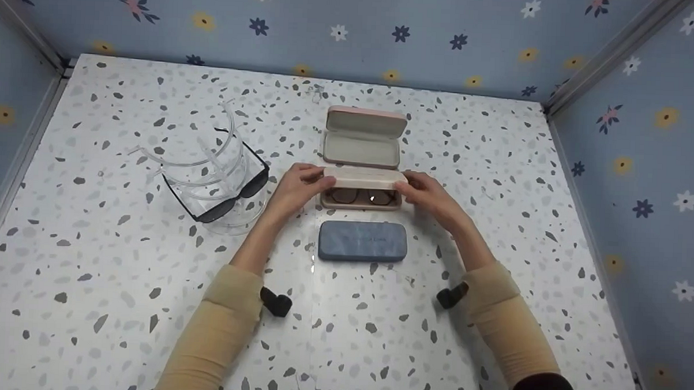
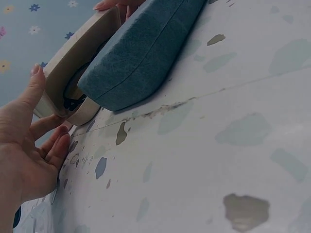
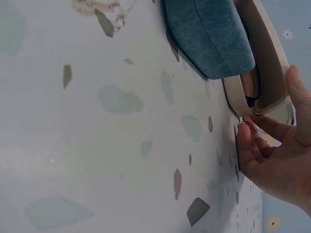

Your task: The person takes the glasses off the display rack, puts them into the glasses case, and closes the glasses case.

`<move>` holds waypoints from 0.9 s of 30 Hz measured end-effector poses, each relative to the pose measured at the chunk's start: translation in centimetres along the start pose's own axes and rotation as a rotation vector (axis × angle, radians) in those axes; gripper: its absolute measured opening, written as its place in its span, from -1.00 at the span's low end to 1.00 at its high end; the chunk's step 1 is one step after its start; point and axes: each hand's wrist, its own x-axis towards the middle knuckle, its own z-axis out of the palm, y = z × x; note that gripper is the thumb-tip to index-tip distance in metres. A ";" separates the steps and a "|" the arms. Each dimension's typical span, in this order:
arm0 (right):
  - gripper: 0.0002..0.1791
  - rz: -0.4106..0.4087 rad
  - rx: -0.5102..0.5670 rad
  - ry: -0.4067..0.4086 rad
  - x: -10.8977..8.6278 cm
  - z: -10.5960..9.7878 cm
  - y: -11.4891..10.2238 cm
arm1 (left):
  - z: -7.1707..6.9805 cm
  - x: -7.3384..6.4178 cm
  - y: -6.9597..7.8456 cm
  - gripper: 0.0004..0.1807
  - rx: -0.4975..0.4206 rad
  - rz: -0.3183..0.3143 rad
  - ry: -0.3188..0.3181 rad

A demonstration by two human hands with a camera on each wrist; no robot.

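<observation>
A cream glasses case (image 1: 364, 178) stands partly open in the middle of the table, with a pair of glasses (image 1: 345, 195) inside its lower half. My left hand (image 1: 294, 188) holds the left end of its raised lid, thumb on the front and fingers behind. At the opposite end my right hand (image 1: 432, 199) pinches the lid in the same way. Just in front lies a blue glasses case (image 1: 362, 242), its lid down; in the left wrist view this blue case (image 2: 141, 58) hides part of the cream one (image 2: 80, 48). Both wrist views show thumbs on the lid.
Behind the cream case, a pink-edged glasses case (image 1: 362, 148) lies wide open with nothing in it. To the left, black sunglasses (image 1: 216, 210) overlap several clear plastic goggles or frames (image 1: 209, 161). Flowered panels (image 1: 352, 33) border the speckled table (image 1: 118, 302).
</observation>
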 end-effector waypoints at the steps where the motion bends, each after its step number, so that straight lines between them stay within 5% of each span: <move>1: -0.37 -0.005 -0.002 -0.004 0.0 0.0 0.0 | 0.0 0.0 0.0 -0.30 0.004 0.001 -0.001; 13: -0.38 -0.047 -0.032 0.000 -0.2 0.0 0.3 | -0.1 0.0 -0.4 -0.26 0.030 0.009 -0.005; 27: -0.41 -0.211 -0.176 0.043 -0.1 0.5 1.0 | -0.1 0.1 -0.9 -0.19 0.135 0.014 -0.002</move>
